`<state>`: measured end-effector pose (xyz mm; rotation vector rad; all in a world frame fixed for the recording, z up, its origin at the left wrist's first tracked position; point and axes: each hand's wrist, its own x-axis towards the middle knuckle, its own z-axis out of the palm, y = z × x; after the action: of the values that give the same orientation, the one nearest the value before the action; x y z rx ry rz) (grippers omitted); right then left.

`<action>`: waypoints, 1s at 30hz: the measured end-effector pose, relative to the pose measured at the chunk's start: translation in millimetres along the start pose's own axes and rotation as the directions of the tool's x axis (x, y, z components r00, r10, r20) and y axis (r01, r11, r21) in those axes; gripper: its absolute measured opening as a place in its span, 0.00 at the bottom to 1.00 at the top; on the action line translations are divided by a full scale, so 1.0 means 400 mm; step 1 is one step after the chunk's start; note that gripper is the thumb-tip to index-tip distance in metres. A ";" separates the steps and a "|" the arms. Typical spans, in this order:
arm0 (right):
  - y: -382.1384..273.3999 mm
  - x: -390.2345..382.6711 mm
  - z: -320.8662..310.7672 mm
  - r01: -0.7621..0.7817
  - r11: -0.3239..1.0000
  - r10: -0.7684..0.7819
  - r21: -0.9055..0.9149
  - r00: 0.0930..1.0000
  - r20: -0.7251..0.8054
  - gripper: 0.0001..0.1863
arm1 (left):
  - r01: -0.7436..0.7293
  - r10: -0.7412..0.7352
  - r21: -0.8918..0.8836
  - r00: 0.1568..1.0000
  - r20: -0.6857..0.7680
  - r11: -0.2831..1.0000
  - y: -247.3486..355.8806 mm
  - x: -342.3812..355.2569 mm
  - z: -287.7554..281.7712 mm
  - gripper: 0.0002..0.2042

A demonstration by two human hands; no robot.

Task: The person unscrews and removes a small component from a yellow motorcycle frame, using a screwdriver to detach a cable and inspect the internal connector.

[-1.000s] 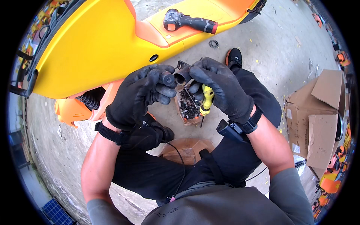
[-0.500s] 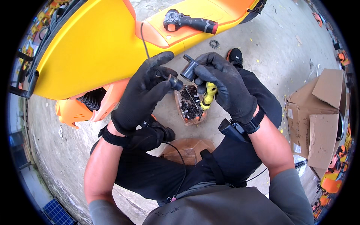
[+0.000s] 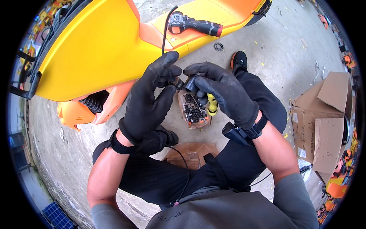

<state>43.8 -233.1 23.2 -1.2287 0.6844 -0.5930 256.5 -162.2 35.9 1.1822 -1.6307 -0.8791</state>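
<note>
My gloved left hand [image 3: 152, 95] grips a small dark cylindrical part [image 3: 175, 82] between curled fingers; a black cable [image 3: 164, 32] rises behind that hand. My gloved right hand [image 3: 225, 95] holds a short black tube [image 3: 190, 84] close beside that part; whether the two touch is unclear. A yellow-handled screwdriver [image 3: 212, 108] hangs at the lower fingers of my right hand, partly hidden. Beneath both hands stands a small open box of mixed dark hardware [image 3: 192, 110].
A yellow-orange scooter [image 3: 84, 49] spans the top, with a cordless drill [image 3: 198, 26] on its deck. A toothed ring [image 3: 218, 46] lies on the concrete. Cardboard boxes [image 3: 320, 114] stand at right and between my legs [image 3: 179, 156]. Plastic parts crowd the right rim.
The tube in my right hand has turned and moved down-left toward the left hand's part. My left wrist has shifted slightly right and down. The black cable now stands higher over the drill.
</note>
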 end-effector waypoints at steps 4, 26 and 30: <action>0.006 -0.001 0.010 0.002 0.999 -0.003 0.043 1.000 0.019 0.17 | -0.035 0.035 0.022 0.999 -0.005 0.999 0.003 0.000 -0.001 0.33; 0.011 0.003 0.038 0.100 0.957 -0.087 -0.274 0.995 0.058 0.19 | 0.101 -0.144 -0.352 0.985 -0.097 0.930 0.024 -0.002 0.007 0.30; 0.006 0.004 0.037 0.022 0.982 -0.012 -0.190 0.999 0.052 0.19 | 0.032 -0.031 -0.036 0.999 0.023 0.999 0.002 -0.003 -0.016 0.23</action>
<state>56.0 -224.4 23.2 -1.4245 0.7006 -0.5168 262.4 -161.1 38.6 1.1796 -1.6110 -0.9420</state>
